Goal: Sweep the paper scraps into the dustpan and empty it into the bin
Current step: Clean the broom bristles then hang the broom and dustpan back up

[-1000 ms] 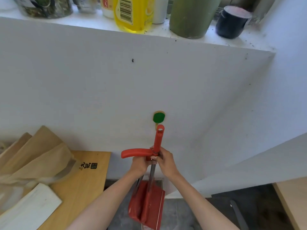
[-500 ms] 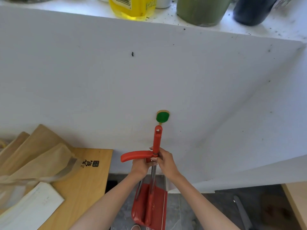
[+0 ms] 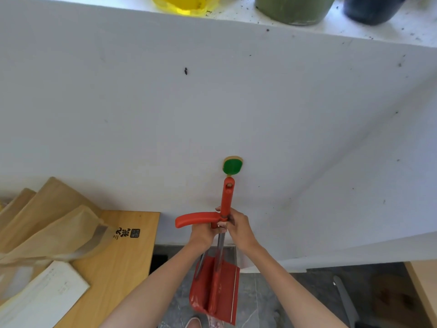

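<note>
Just below the round green wall hook [image 3: 232, 166], left hand [image 3: 202, 233] and right hand [image 3: 241, 229] both grip the long-handled red plastic dustpan [image 3: 222, 292] by its upright shafts.

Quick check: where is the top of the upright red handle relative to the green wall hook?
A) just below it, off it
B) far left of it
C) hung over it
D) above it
A: the upright red handle ends just under the green hook, whose face shows whole; the left hand and right hand grip the red dustpan set lower down.
</note>
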Tool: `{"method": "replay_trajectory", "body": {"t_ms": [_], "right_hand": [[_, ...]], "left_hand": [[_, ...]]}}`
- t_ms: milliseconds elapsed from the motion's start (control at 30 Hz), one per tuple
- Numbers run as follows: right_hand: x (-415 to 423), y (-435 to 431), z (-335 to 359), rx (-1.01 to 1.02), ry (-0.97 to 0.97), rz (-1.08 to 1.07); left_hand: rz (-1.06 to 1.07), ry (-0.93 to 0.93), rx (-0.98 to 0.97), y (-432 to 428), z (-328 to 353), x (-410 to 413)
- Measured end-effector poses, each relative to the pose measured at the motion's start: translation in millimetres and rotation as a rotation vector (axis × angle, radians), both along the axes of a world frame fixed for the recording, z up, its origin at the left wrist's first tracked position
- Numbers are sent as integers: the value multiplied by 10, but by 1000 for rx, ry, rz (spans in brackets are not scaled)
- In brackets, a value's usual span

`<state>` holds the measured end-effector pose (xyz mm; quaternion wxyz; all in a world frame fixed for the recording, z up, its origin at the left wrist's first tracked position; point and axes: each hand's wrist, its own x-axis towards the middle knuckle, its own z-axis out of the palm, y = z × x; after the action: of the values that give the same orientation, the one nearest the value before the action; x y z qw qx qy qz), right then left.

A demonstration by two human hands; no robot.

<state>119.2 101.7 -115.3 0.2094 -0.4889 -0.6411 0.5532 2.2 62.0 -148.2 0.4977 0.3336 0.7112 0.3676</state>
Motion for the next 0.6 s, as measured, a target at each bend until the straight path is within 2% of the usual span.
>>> {"method": "replay_trajectory", "body": {"t_ms": [333, 600], "right_hand": [[13, 65, -182, -6, -41, 16], [2, 139, -189, 36, -69, 37]], "left_hand": [[-66, 108, -27, 60, -147, 15], [3, 20, -68, 156, -142, 22]]}}
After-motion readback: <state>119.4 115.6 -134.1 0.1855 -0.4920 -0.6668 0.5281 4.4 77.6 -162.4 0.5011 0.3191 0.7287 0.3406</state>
